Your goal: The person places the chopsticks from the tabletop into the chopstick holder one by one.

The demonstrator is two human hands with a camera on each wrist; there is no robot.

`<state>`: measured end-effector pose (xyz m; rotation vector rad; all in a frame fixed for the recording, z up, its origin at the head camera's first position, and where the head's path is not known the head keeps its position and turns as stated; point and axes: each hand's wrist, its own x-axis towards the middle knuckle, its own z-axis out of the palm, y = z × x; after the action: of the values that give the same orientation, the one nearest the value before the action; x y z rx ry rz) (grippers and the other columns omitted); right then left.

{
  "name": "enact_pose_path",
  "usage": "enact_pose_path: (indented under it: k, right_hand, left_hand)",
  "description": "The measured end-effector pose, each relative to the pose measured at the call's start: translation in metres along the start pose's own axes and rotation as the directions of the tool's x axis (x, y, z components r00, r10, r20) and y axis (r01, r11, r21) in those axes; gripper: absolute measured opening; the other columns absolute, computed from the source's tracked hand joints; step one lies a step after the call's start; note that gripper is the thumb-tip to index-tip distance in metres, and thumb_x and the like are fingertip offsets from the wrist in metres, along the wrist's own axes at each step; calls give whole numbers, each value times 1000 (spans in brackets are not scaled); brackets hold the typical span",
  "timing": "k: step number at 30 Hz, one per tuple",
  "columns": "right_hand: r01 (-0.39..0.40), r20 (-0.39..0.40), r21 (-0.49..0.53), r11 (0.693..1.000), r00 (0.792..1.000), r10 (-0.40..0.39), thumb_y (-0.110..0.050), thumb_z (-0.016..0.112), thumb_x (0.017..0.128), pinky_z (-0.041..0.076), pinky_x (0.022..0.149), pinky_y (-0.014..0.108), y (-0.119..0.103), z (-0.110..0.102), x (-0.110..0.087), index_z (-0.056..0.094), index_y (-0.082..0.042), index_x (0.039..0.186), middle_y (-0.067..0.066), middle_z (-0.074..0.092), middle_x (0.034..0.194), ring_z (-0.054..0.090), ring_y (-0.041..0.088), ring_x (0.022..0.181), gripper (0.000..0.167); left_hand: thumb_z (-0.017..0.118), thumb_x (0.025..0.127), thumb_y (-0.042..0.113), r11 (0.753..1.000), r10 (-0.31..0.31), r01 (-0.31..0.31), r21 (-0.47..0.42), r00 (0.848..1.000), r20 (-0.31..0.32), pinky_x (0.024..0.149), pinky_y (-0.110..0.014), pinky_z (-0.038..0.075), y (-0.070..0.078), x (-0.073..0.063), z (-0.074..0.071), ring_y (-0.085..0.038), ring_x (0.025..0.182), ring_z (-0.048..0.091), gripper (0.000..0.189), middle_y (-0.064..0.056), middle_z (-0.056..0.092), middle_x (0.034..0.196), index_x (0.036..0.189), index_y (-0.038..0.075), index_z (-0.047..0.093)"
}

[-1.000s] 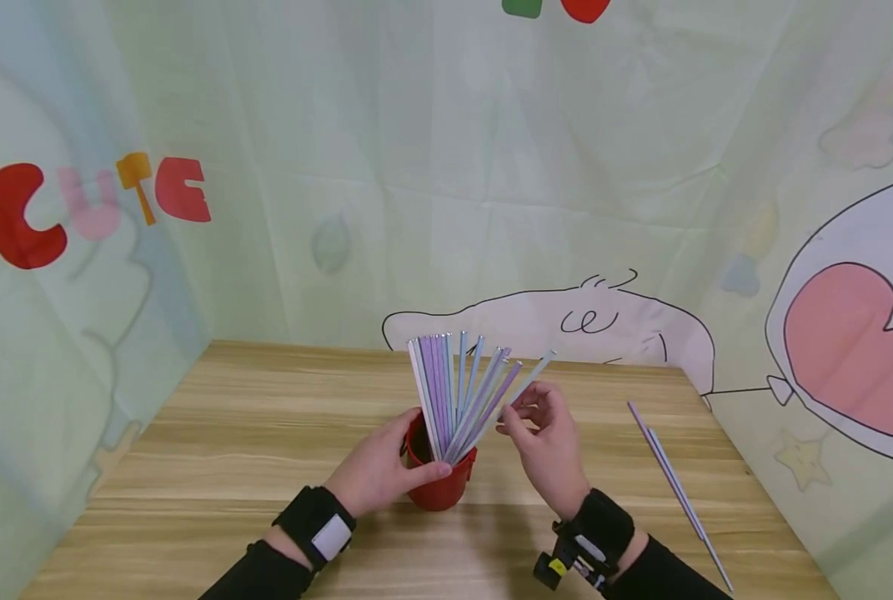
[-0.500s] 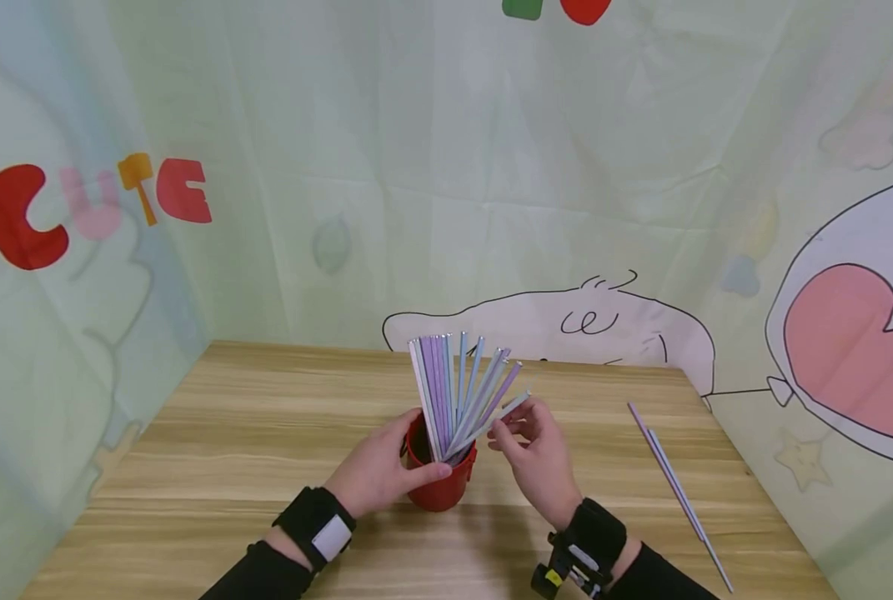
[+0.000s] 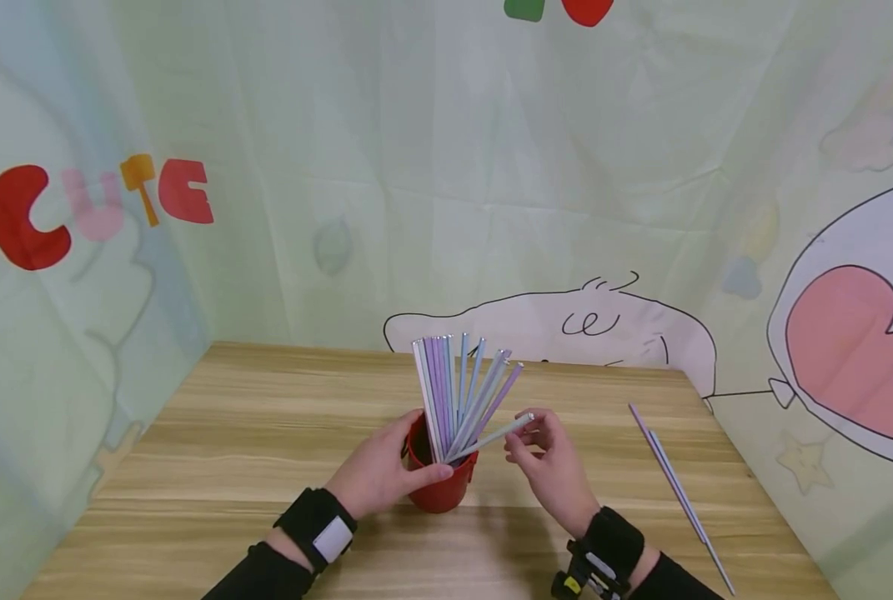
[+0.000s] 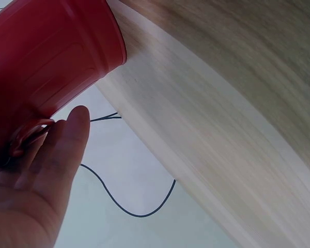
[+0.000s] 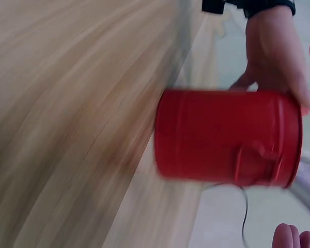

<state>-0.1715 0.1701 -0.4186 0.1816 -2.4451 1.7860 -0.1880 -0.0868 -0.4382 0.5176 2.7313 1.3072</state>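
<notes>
A small red bucket (image 3: 440,493) stands on the table, filled with shiny pastel straws (image 3: 446,392) in white, lilac and blue that fan out over its rim. My left hand (image 3: 386,462) holds the bucket from the left, thumb across its near rim. In the left wrist view, fingers (image 4: 67,150) lie along the bucket wall (image 4: 51,57) by a handle loop. On the right, my right hand (image 3: 554,471) pinches the upper end of one pale straw (image 3: 491,437), which leans low over the right rim. Its lower end is still among the others in the bucket.
Two loose straws (image 3: 679,483), one lilac and one bluish, lie lengthwise on the wooden table (image 3: 303,400) at the right. A printed cloth backdrop (image 3: 446,183) hangs behind the table and along both sides.
The pale straw in my right hand has tipped down to the right, from steep to nearly level. My right hand has moved lower. The left hand and bucket stay in place.
</notes>
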Motion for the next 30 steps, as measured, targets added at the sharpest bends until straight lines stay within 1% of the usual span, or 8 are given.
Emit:
enact_pose_path:
  k: [5, 8, 11, 13, 17, 20, 23, 30]
  right_hand:
    - [-15, -37, -113, 994, 999, 10, -8, 66, 99, 59, 81, 22, 16, -25, 5, 54, -6, 122, 13, 61, 107, 65, 18, 96, 27]
    - [-21, -57, -238, 971, 998, 8, -9, 65, 99, 56, 84, 24, 28, -44, 10, 55, -5, 124, 11, 63, 108, 64, 19, 100, 27]
    - [-46, -65, -364, 930, 998, 24, -11, 65, 100, 56, 89, 31, 40, -65, 17, 56, -4, 124, 11, 65, 109, 63, 21, 103, 27]
    - [-63, -65, -419, 906, 997, 40, -11, 65, 100, 56, 91, 37, 49, -79, 22, 57, -1, 124, 13, 66, 109, 63, 24, 103, 27]
    - [-109, -76, -528, 842, 994, 80, -14, 64, 100, 55, 89, 44, 65, -105, 28, 59, 4, 124, 16, 67, 108, 63, 28, 102, 30]
    - [-139, -84, -580, 802, 990, 111, -15, 62, 99, 55, 87, 46, 76, -122, 31, 59, 6, 126, 19, 66, 109, 64, 32, 102, 34]
    - [-160, -90, -608, 778, 987, 132, -14, 61, 99, 53, 87, 50, 84, -136, 34, 57, 9, 127, 24, 65, 112, 62, 36, 104, 36]
    - [-164, -92, -700, 695, 986, 140, -14, 60, 97, 52, 88, 56, 95, -160, 37, 57, 11, 128, 30, 62, 115, 61, 42, 104, 39]
  left_hand:
    - [75, 78, 70, 1000, 5, -5, 12, 1000, -5, 106, -55, 52, 0, 0, 0, -27, 129, 61, 93, -4, 59, 145, 152, 21, 43]
    - [75, 78, 70, 1000, 1, -1, 13, 1000, -7, 106, -55, 51, 0, 0, 0, -27, 129, 60, 94, -4, 59, 145, 152, 21, 43]
    - [75, 79, 69, 1000, -3, 3, 7, 1000, -7, 107, -55, 51, 0, 0, 0, -27, 130, 60, 94, -4, 58, 146, 153, 22, 41]
    - [75, 78, 69, 1000, -5, 5, 8, 1000, -7, 107, -55, 51, 0, 0, 0, -28, 131, 60, 95, -4, 58, 147, 153, 22, 41]
    - [75, 78, 70, 1000, -4, 4, 15, 1000, -6, 106, -55, 51, -1, 0, 0, -28, 130, 60, 95, -4, 58, 147, 153, 23, 41]
    - [74, 78, 70, 1000, -1, 1, 16, 1000, -1, 105, -55, 52, -1, 0, 0, -28, 130, 60, 94, -3, 58, 146, 153, 23, 42]
    - [75, 79, 69, 1000, -2, 2, 8, 1000, 5, 105, -56, 52, -1, 1, 0, -28, 130, 60, 93, -3, 58, 146, 152, 23, 42]
    - [75, 79, 68, 1000, -8, 8, 0, 1000, 11, 105, -56, 51, 0, 1, 1, -28, 130, 60, 92, -3, 58, 147, 153, 24, 42]
